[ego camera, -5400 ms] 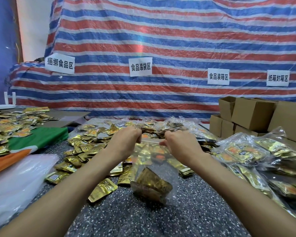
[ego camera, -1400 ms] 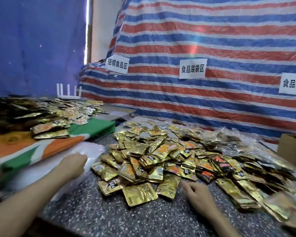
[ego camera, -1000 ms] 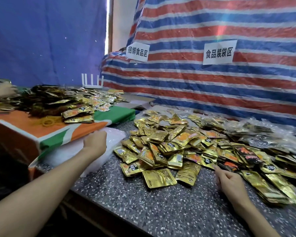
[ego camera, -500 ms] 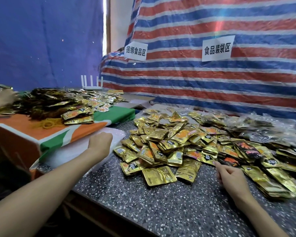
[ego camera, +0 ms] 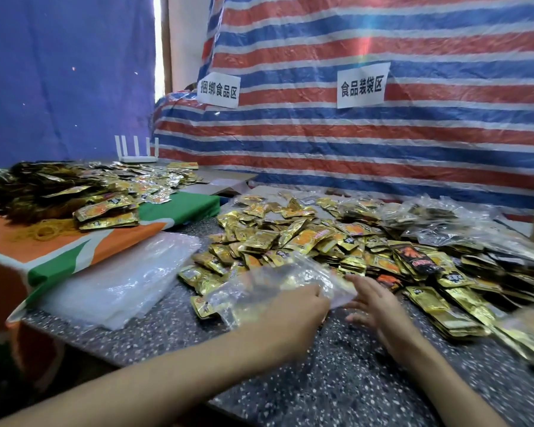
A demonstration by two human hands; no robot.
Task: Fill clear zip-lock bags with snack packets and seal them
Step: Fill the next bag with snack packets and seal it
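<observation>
Head view. I see the left hand (ego camera: pixel 290 312) with its fingers curled on a clear zip-lock bag (ego camera: pixel 269 282), over the near edge of the snack packets (ego camera: pixel 315 241) heaped on the speckled counter (ego camera: pixel 336 380). The bag is motion-blurred, so I cannot tell if anything is inside. On the right hand (ego camera: pixel 375 303) the fingers are straight and spread, tips at the bag's right edge. A stack of empty clear bags (ego camera: pixel 117 282) lies left of the heap, against an orange-and-green cloth (ego camera: pixel 111 245).
</observation>
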